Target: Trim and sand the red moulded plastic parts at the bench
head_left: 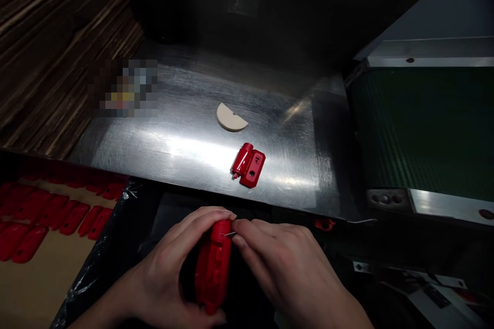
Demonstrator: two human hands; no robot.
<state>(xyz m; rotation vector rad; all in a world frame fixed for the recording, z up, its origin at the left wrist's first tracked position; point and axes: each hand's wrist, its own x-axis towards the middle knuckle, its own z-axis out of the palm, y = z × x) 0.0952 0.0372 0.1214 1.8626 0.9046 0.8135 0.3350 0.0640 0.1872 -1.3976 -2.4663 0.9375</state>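
Right here the left hand (pixel 170 262) is curled firmly around a red moulded plastic casing (pixel 213 267), fingers wrapped over its back, holding it upright. The right hand (pixel 285 262) comes in close, nearly closed, its fingertips (pixel 241 231) seemingly pinching a thin metal pin (pixel 230 234) right at the casing's top edge; the exact grip is hard to make out from here.

Just beyond the hands lies a brushed steel sheet (pixel 185 149), the landmark for everything else. On it sits one red hinged plastic piece (pixel 249 165), barrel and plate joined, with a cream half-disc (pixel 231 117) above it. Left of the sheet's near edge, rows of loose red plastic halves (pixel 42 216) lie on brown cardboard (pixel 38 288), plenty of them yet to be handled. A small red part (pixel 324 224) sits just below that edge, and a dark green conveyor belt (pixel 420 128) runs past the sheet's right side.
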